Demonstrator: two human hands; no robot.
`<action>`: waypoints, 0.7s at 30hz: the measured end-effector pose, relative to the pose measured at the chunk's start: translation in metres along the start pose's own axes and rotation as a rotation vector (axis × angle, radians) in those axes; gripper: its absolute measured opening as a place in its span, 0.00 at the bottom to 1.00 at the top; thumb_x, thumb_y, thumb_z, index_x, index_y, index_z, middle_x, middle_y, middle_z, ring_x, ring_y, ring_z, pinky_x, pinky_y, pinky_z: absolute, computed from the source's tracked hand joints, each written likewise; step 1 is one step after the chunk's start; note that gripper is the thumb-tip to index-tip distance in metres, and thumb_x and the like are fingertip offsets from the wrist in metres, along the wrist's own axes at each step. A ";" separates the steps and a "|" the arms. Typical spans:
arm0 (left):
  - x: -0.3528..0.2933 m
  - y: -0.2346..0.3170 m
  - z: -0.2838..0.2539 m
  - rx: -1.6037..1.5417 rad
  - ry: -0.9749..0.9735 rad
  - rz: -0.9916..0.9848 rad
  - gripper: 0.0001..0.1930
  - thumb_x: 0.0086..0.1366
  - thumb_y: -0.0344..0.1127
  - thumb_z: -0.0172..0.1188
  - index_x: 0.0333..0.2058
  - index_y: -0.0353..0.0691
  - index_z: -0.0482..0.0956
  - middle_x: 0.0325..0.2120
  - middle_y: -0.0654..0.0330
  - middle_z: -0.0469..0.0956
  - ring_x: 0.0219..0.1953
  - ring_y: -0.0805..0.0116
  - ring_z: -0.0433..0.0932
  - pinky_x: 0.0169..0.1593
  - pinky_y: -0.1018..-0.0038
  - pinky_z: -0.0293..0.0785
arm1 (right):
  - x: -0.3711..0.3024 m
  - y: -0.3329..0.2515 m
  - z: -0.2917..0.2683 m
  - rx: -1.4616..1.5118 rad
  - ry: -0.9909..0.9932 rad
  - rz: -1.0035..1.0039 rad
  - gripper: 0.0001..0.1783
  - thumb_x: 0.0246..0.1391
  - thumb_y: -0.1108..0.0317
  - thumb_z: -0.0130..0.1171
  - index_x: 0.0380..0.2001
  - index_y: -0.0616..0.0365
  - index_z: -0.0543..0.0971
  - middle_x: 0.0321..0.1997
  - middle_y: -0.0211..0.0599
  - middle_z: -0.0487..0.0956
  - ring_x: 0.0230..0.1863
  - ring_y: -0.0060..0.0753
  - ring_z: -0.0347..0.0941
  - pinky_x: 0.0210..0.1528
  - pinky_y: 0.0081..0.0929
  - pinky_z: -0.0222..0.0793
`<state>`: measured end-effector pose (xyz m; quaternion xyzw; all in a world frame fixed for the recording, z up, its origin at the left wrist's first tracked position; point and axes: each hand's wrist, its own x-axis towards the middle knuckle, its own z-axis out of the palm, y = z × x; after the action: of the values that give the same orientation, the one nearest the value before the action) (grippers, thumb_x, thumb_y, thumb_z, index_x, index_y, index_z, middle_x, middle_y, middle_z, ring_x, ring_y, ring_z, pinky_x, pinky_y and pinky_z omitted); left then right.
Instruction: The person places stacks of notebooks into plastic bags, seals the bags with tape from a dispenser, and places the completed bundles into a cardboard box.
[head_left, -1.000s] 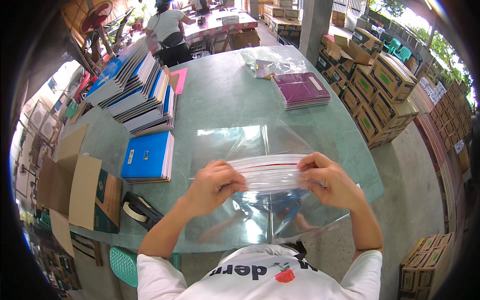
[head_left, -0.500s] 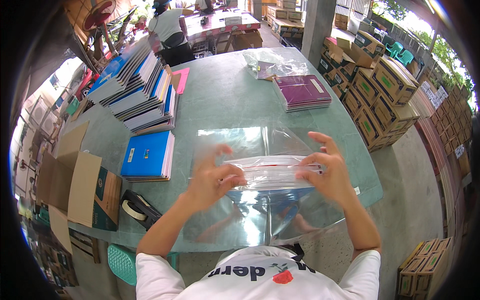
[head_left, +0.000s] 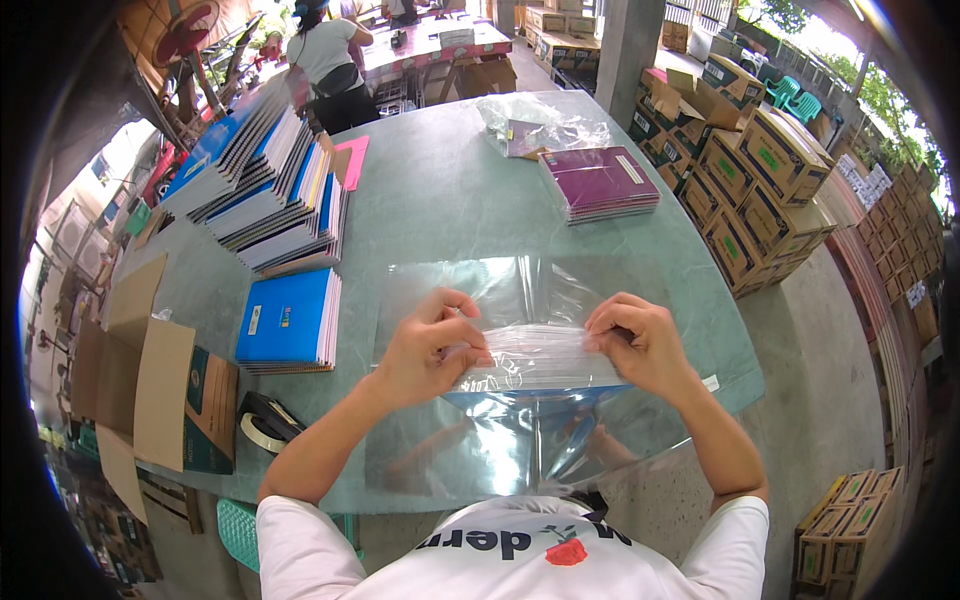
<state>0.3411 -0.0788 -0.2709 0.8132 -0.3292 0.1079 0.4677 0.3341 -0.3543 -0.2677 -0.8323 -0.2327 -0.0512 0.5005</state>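
Note:
In front of me, a stack of notebooks (head_left: 535,355) shows its pale page edges, with a strip of blue cover below. Glossy clear plastic film (head_left: 455,272) lies under and around the stack and spreads over the table edge. My left hand (head_left: 435,342) pinches the film at the stack's left end, fingers curled together. At the right end, my right hand (head_left: 640,343) is closed in a similar pinch on the film. White handwriting-like marks show on the film beside my left fingertips.
Blue notebooks (head_left: 285,318) sit at the left, with a tall leaning pile of spiral notebooks (head_left: 270,190) behind. A tape dispenser (head_left: 265,422) and open carton (head_left: 165,390) are nearer. Purple notebooks (head_left: 600,183) lie far right, beside crumpled plastic (head_left: 560,128). Another person (head_left: 330,75) stands beyond.
My spread fingers have closed into pinches at both ends of the stack. The film now lies more tightly across the page edges. The view has shifted slightly.

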 end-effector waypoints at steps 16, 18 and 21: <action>0.026 0.038 -0.009 0.395 -0.509 0.149 0.14 0.46 0.30 0.64 0.35 0.38 0.78 0.26 0.58 0.73 0.30 0.60 0.74 0.33 0.70 0.71 | 0.035 -0.042 0.001 -0.712 -0.467 -0.413 0.16 0.34 0.72 0.58 0.33 0.62 0.78 0.32 0.33 0.75 0.35 0.33 0.72 0.36 0.25 0.68; 0.009 0.048 -0.001 0.432 -0.431 0.197 0.17 0.47 0.29 0.62 0.38 0.35 0.74 0.28 0.57 0.70 0.35 0.59 0.71 0.35 0.70 0.70 | 0.024 -0.066 0.008 -1.098 -0.664 -0.311 0.20 0.37 0.71 0.56 0.39 0.61 0.76 0.40 0.37 0.76 0.44 0.38 0.71 0.43 0.28 0.68; -0.017 0.051 0.015 0.602 -0.303 0.397 0.15 0.47 0.25 0.60 0.36 0.32 0.73 0.25 0.58 0.69 0.32 0.62 0.71 0.34 0.71 0.70 | -0.035 -0.054 0.015 -1.453 -0.370 -0.517 0.27 0.41 0.70 0.55 0.50 0.61 0.70 0.51 0.46 0.71 0.52 0.47 0.67 0.54 0.35 0.63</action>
<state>0.2935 -0.1013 -0.2519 0.8413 -0.4991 0.1665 0.1244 0.2774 -0.3323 -0.2429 -0.8651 -0.4064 -0.1658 -0.2428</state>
